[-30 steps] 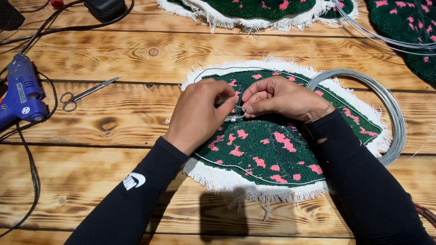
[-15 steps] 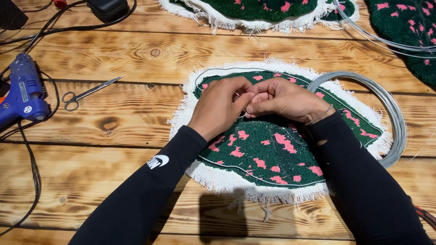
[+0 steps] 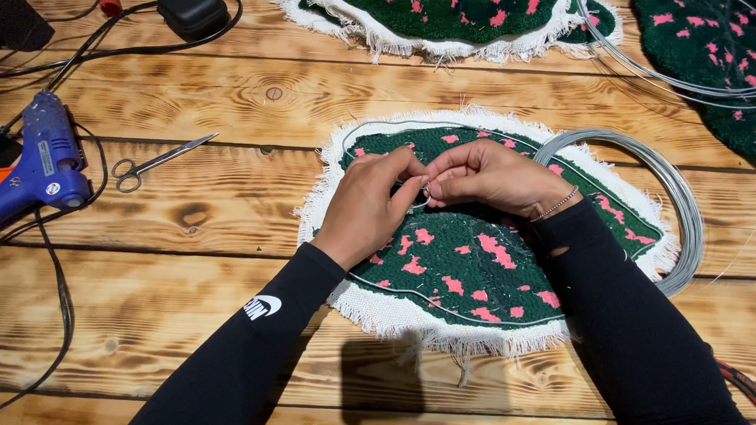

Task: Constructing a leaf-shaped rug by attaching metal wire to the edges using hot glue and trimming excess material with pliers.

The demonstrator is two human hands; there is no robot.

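1. The left hand [image 3: 369,206] and the right hand [image 3: 487,177] are meeting over the middle of a green tufted piece with pink flecks [image 3: 480,259], which is lying flat on the wooden table [image 3: 188,278].
2. The fingertips of both hands are pinching a thin grey wire [image 3: 423,196] at a small loop between them; the fingers are curled, not spread.
3. The wire is running around the piece just inside its white fringed border [image 3: 381,313].
4. A coil of grey wire [image 3: 675,202] is resting on the right edge of the piece, just beside the right wrist.
5. A pair of small scissors [image 3: 154,159] is lying on the table to the left, well apart from the hands.
6. A blue glue gun [image 3: 37,166] is sitting at the far left, with black cables [image 3: 58,291] trailing near it.
7. Two more green tufted pieces [image 3: 446,13] are lying at the far side of the table.
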